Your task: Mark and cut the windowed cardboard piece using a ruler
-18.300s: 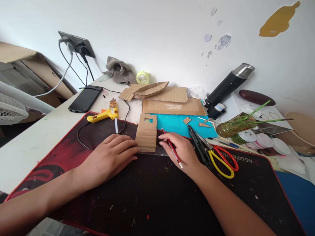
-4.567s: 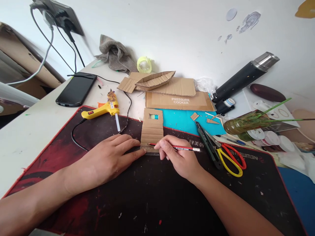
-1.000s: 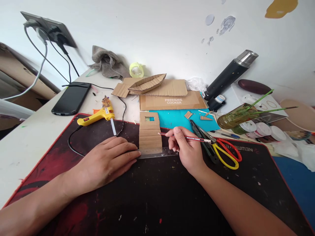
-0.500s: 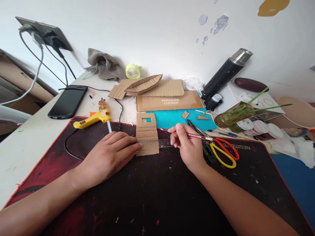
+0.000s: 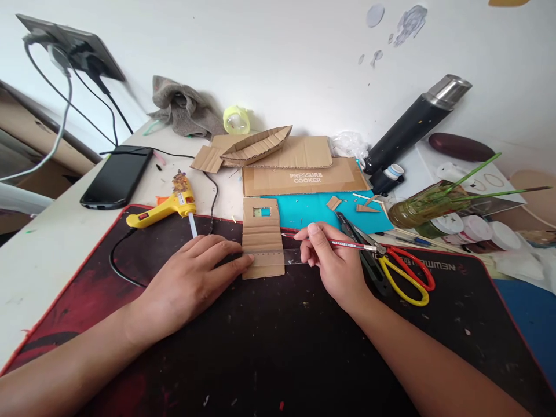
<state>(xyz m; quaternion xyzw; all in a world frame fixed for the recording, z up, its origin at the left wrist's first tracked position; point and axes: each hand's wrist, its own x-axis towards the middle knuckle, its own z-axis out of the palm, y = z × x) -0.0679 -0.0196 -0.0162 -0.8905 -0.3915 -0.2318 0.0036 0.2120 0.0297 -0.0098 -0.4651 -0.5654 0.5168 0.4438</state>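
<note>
My left hand (image 5: 200,265) lies over the left end of a clear plastic ruler (image 5: 268,258), its fingertips pressing it onto a narrow cardboard strip (image 5: 260,236). A small rectangular window is cut near the strip's far end. My right hand (image 5: 332,258) is closed round a red pencil (image 5: 343,241), with the tip pointing left beside the strip's right edge. The ruler's right end reaches toward the curled fingers of that hand; whether they touch it I cannot tell. Red-and-yellow scissors (image 5: 405,273) and a black utility knife (image 5: 377,278) lie just right of my right hand.
A yellow glue gun (image 5: 167,209) rests at the left, near a phone (image 5: 116,176). Cardboard pieces (image 5: 306,178) and a boat-shaped cardboard piece (image 5: 258,146) lie behind the strip. A black flask (image 5: 412,130), a jar of brushes (image 5: 417,205) and paint pots (image 5: 475,227) crowd the right.
The camera view has shifted slightly, so most things on the right appear farther right. My hands keep nearly the same places on the ruler and pencil.
</note>
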